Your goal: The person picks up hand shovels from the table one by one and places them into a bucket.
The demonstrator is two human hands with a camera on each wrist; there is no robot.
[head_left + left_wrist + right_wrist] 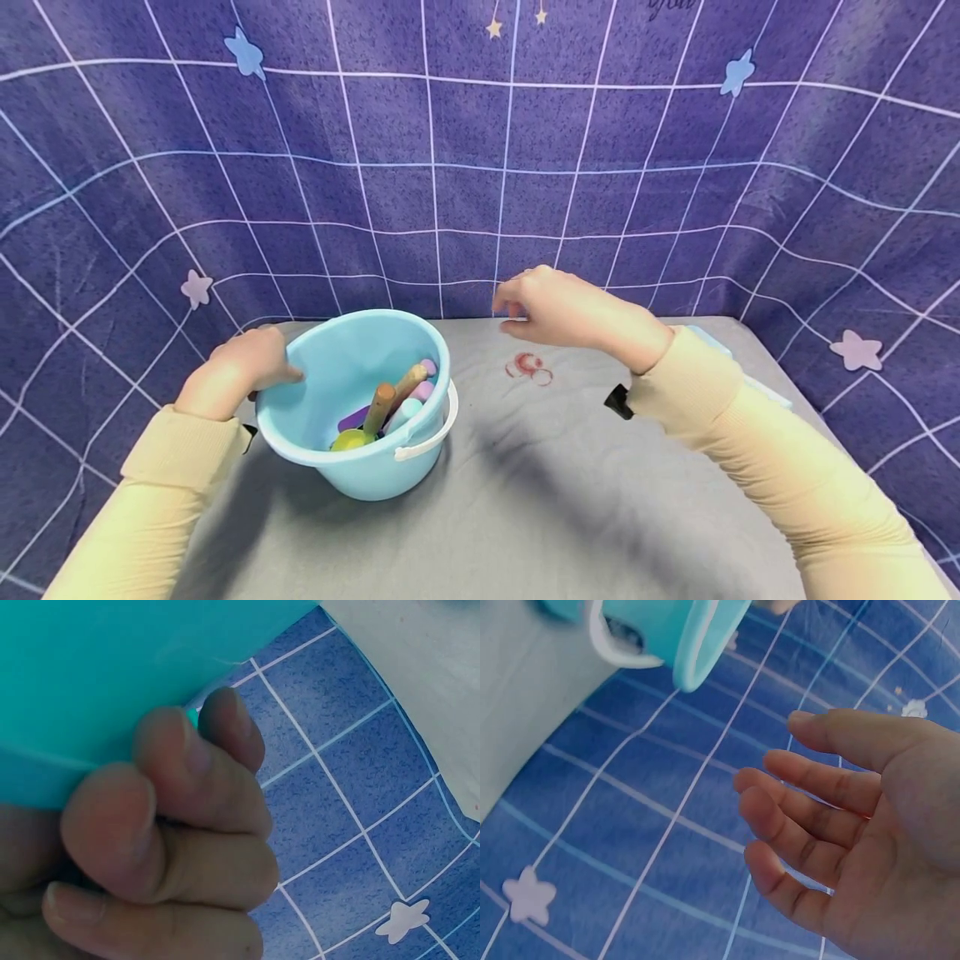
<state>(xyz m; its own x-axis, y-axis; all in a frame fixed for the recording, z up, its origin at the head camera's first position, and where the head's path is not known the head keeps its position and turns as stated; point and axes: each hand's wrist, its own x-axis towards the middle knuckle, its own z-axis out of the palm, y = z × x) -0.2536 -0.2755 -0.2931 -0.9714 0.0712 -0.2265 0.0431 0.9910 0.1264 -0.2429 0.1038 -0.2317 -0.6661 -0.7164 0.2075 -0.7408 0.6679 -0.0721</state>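
A light blue bucket (378, 479) stands tilted at the left of the table. My left hand (251, 367) grips its left rim, thumb inside; in the left wrist view the curled fingers (217, 862) lie against the bucket wall (90, 675). Inside the bucket are a yellow-green item with a brown handle (381, 404), another wooden handle (408, 385), a purple piece (352, 419) and pink items. My right hand (558, 308) hovers empty to the right of the bucket, fingers loosely bent; the right wrist view shows the palm (855, 832) with nothing in it.
A white bucket handle (435, 442) hangs on the bucket's right side. Reddish ring marks (528, 367) show on the grey cloth (540, 483). A pale blue item (750, 379) lies at the right, partly behind my right sleeve. A purple-blue gridded curtain (480, 200) encloses the back and sides.
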